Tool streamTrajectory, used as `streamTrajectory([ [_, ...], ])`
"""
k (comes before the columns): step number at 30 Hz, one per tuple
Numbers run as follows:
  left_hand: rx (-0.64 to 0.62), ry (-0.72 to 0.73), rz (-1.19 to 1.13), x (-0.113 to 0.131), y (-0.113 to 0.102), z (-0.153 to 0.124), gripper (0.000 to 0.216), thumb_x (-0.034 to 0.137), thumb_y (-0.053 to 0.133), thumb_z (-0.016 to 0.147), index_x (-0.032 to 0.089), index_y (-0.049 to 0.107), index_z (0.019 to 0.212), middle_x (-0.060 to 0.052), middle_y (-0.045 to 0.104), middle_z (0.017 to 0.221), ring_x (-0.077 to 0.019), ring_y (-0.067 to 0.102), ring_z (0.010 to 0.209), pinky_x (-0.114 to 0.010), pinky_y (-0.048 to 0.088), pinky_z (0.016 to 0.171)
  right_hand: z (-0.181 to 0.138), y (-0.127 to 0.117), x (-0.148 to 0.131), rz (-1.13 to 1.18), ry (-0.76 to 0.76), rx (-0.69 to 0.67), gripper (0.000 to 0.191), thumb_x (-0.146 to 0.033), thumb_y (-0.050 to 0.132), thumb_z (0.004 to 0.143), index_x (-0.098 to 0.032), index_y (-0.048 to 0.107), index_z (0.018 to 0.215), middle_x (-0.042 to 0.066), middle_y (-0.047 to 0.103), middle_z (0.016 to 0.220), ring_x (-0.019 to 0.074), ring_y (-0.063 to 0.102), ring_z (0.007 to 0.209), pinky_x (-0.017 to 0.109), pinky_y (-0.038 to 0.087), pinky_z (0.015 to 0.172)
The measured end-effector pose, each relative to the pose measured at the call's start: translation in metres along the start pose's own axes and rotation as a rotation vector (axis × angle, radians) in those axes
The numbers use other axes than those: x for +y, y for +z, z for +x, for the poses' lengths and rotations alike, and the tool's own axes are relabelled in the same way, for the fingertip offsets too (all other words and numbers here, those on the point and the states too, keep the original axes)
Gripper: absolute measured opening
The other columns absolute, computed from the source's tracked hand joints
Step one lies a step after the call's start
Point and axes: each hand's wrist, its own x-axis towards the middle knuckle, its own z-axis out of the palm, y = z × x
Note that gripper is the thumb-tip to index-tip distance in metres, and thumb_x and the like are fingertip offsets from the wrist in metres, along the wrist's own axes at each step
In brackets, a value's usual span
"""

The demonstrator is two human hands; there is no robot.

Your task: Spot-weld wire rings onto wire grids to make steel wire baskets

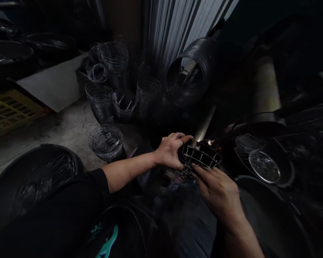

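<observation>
A round wire basket (201,154) with dark crossing wires stands in front of me, between my two hands. My left hand (171,149) grips its left side, thumb low and fingers over the upper rim. On the near side, my right hand (218,188) holds the wire with its fingertips; the thumb is partly hidden. A pale metal bar (206,125) slants down to the basket's far rim. Close to that rim, a small copper-coloured tip (210,142) juts in from the right. The basket's underside is hidden in shadow.
Stacked wire rings (148,91) and a wire basket of loose wires (106,140) stand on the floor. Behind lies a large wire coil (190,71). Dark tubs (263,200) flank me, one holding a round shiny wire piece (264,166). A yellow crate (13,109) sits far left.
</observation>
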Motion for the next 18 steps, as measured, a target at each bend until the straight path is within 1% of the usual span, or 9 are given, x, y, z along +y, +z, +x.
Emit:
streamTrajectory([
  [3, 0.011, -0.004, -0.008, -0.001, 0.002, 0.008, 0.094, 0.037, 0.080, 0.045, 0.025, 0.047, 0.133, -0.009, 0.052, 0.128, -0.0312, 0.050, 0.117, -0.050, 0.042, 0.100, 0.004, -0.001, 0.006, 0.020, 0.006, 0.033, 0.023, -0.017, 0.050, 0.089, -0.016, 0.072, 0.095, 0.005, 0.072, 0.080, 0.0177, 0.064, 0.069, 0.030, 0.051, 0.069],
  [6, 0.026, 0.000, -0.013, -0.002, 0.004, 0.014, 0.094, 0.038, 0.080, 0.045, 0.024, 0.048, 0.132, -0.009, 0.053, 0.126, -0.0308, 0.050, 0.117, -0.049, 0.043, 0.099, 0.005, 0.000, 0.010, 0.058, 0.030, 0.065, 0.021, -0.018, 0.052, 0.089, -0.017, 0.072, 0.095, 0.005, 0.072, 0.081, 0.0168, 0.065, 0.071, 0.029, 0.051, 0.071],
  [8, 0.039, 0.012, -0.004, -0.003, 0.005, 0.016, 0.094, 0.040, 0.080, 0.046, 0.023, 0.048, 0.132, -0.009, 0.053, 0.126, -0.0308, 0.050, 0.117, -0.049, 0.043, 0.098, 0.004, 0.001, 0.011, 0.011, 0.060, 0.033, 0.022, -0.021, 0.051, 0.090, -0.017, 0.071, 0.098, 0.005, 0.072, 0.081, 0.0177, 0.064, 0.072, 0.029, 0.050, 0.071],
  [10, 0.052, 0.013, 0.012, -0.003, 0.006, 0.017, 0.094, 0.042, 0.080, 0.047, 0.022, 0.048, 0.133, -0.010, 0.052, 0.127, -0.0316, 0.049, 0.117, -0.050, 0.043, 0.099, 0.003, 0.002, 0.010, -0.090, 0.091, -0.034, 0.024, -0.022, 0.049, 0.090, -0.016, 0.071, 0.100, 0.006, 0.071, 0.079, 0.0194, 0.063, 0.073, 0.030, 0.048, 0.068],
  [12, 0.062, 0.011, 0.026, -0.003, 0.007, 0.016, 0.094, 0.043, 0.080, 0.047, 0.022, 0.048, 0.133, -0.011, 0.052, 0.127, -0.0322, 0.049, 0.117, -0.051, 0.042, 0.099, 0.002, 0.003, 0.009, -0.158, 0.089, -0.078, 0.026, -0.021, 0.049, 0.089, -0.015, 0.071, 0.101, 0.006, 0.071, 0.078, 0.0207, 0.062, 0.074, 0.031, 0.046, 0.067],
  [13, 0.063, 0.013, 0.025, -0.003, 0.007, 0.016, 0.094, 0.044, 0.080, 0.047, 0.022, 0.048, 0.133, -0.011, 0.052, 0.127, -0.0320, 0.049, 0.117, -0.051, 0.042, 0.098, 0.002, 0.003, 0.009, -0.157, 0.075, -0.074, 0.025, -0.020, 0.049, 0.089, -0.015, 0.071, 0.100, 0.006, 0.071, 0.078, 0.0205, 0.061, 0.073, 0.030, 0.046, 0.067],
  [16, 0.063, 0.027, 0.001, -0.004, 0.008, 0.015, 0.093, 0.044, 0.080, 0.047, 0.020, 0.049, 0.132, -0.010, 0.053, 0.125, -0.0300, 0.051, 0.115, -0.048, 0.043, 0.098, 0.001, 0.005, 0.009, -0.088, 0.031, 0.027, 0.022, -0.017, 0.052, 0.088, -0.014, 0.072, 0.098, 0.005, 0.071, 0.078, 0.0178, 0.060, 0.069, 0.030, 0.047, 0.070],
  [18, 0.061, 0.026, -0.012, -0.004, 0.008, 0.015, 0.093, 0.043, 0.079, 0.048, 0.020, 0.048, 0.132, -0.010, 0.054, 0.125, -0.0291, 0.052, 0.115, -0.048, 0.044, 0.099, 0.000, 0.006, 0.009, -0.063, 0.035, 0.081, 0.021, -0.017, 0.054, 0.088, -0.014, 0.072, 0.098, 0.005, 0.071, 0.076, 0.0159, 0.058, 0.065, 0.029, 0.048, 0.071],
])
